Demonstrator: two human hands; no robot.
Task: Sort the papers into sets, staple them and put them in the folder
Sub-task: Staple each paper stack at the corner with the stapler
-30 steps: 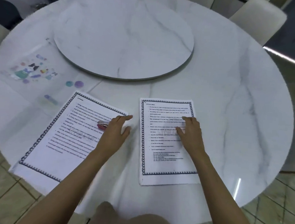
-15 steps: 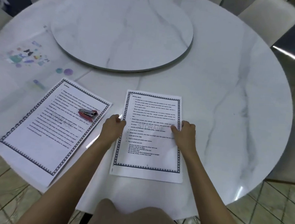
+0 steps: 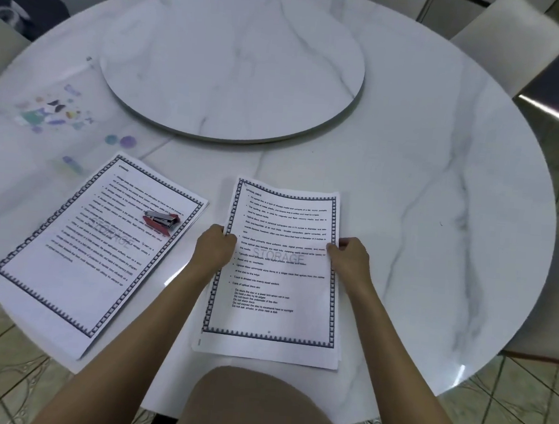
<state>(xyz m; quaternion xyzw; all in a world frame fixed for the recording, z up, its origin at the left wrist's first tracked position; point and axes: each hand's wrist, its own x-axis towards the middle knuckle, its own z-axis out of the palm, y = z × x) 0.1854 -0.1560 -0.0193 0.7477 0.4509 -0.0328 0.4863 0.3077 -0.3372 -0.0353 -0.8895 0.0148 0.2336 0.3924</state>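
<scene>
This looks like a home dining room. A large round tabletop (image 3: 427, 140) of white veined marble spreads out around the fingers (image 3: 333, 251), and beyond them, at its middle, sits a raised lazy Susan (image 3: 233, 57) of the same marble. Pale upholstered chairs (image 3: 506, 32) stand at the rim, far beyond the fingers to the right and left. Nearer than the fingers, on either side, the floor (image 3: 523, 415) is laid in patterned glazed tiles.
</scene>
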